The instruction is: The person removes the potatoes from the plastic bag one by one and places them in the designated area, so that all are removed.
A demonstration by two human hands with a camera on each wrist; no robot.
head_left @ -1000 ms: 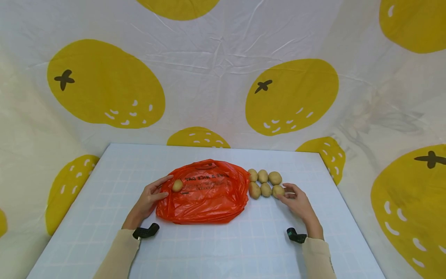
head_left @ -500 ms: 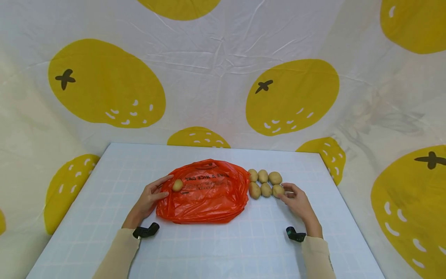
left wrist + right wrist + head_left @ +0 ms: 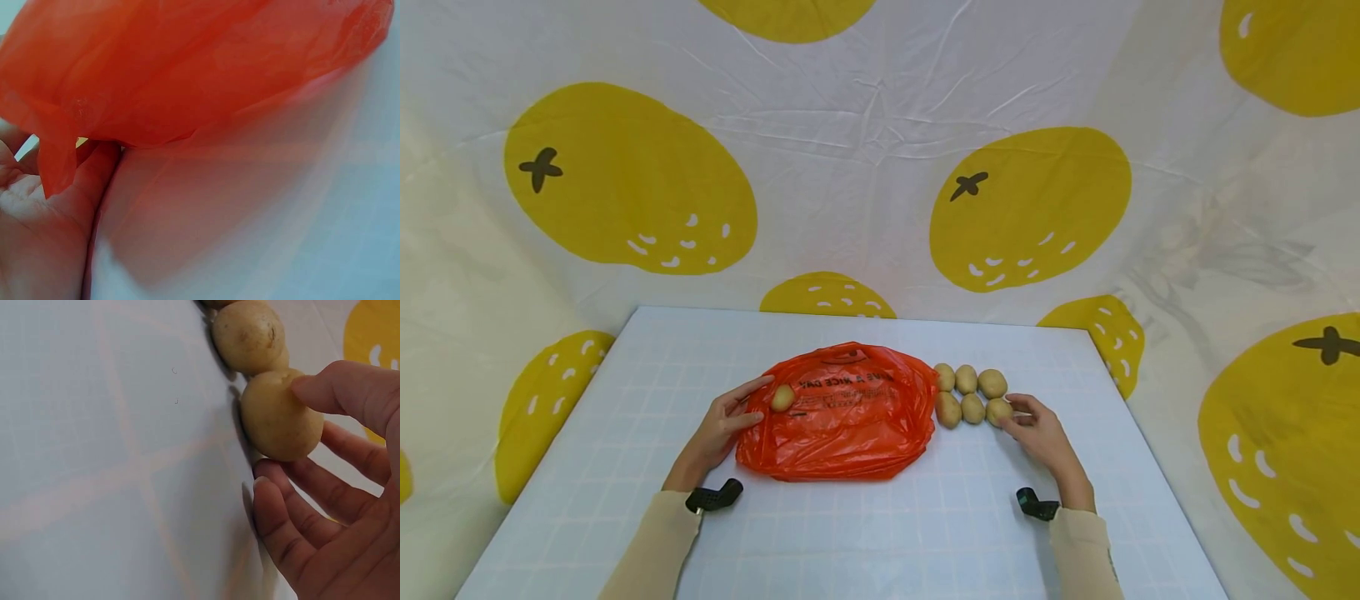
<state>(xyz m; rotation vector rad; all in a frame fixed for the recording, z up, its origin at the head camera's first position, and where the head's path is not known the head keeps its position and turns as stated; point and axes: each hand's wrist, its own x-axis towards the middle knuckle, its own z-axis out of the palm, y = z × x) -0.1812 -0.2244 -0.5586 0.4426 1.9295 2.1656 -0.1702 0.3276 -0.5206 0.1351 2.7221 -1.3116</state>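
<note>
My left hand (image 3: 718, 433) rests at the left edge of a crumpled red plastic bag (image 3: 857, 433), thumb and forefinger spread apart. In the left wrist view the bag (image 3: 187, 69) drapes over part of that hand, hiding most of its fingers. A single potato (image 3: 782, 397) shows at the bag's left end, close to the fingertips. On the right, my right hand (image 3: 1037, 429) holds the nearest-right potato (image 3: 278, 419) of a small group, its thumb on top and fingers around the far side. That potato stays on the table in its row.
Several potatoes (image 3: 966, 380) stand in two short rows against the bag's right side. All lie on a pale checked tabletop (image 3: 865, 542). Behind the table's far edge hangs a white cloth (image 3: 865, 208) printed with large yellow fruit.
Between the earlier frames and now, my right hand has shifted very slightly left at the end potato. The left hand, bag and other potatoes look the same.
</note>
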